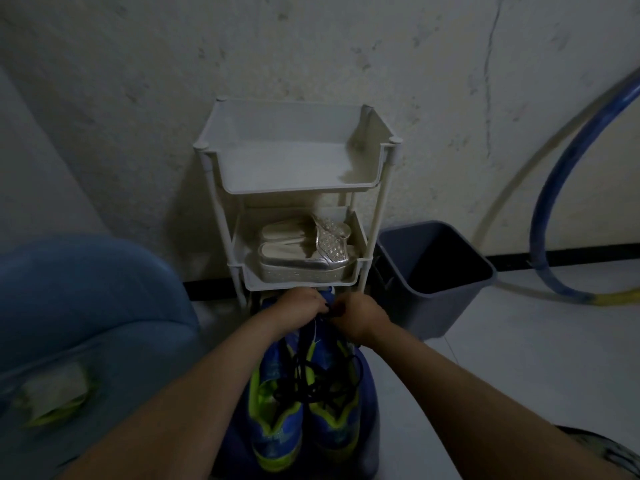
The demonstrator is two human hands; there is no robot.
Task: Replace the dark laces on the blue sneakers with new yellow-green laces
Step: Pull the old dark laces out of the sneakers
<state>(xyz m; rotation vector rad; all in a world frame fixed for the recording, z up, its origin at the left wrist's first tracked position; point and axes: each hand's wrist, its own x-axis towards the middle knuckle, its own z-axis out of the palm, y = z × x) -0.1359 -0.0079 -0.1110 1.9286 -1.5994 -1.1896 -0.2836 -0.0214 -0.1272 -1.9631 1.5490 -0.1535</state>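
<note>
A pair of blue sneakers with yellow-green trim hangs side by side, the left one (273,414) and the right one (334,410), soles toward the floor area below me. Dark laces (318,379) dangle in a loose tangle over both. My left hand (299,308) grips the upper end of the left sneaker, and my right hand (362,315) grips the upper end of the right one, both just under the rack's lower shelf. A packet with yellow-green laces (52,396) lies on blue fabric at lower left.
A white plastic rack (291,188) stands against the wall, silver platform sandals (304,251) on its middle shelf. A grey bin (436,275) sits to its right. A blue hoop (568,188) leans on the wall. A blue cushion (86,306) fills the left.
</note>
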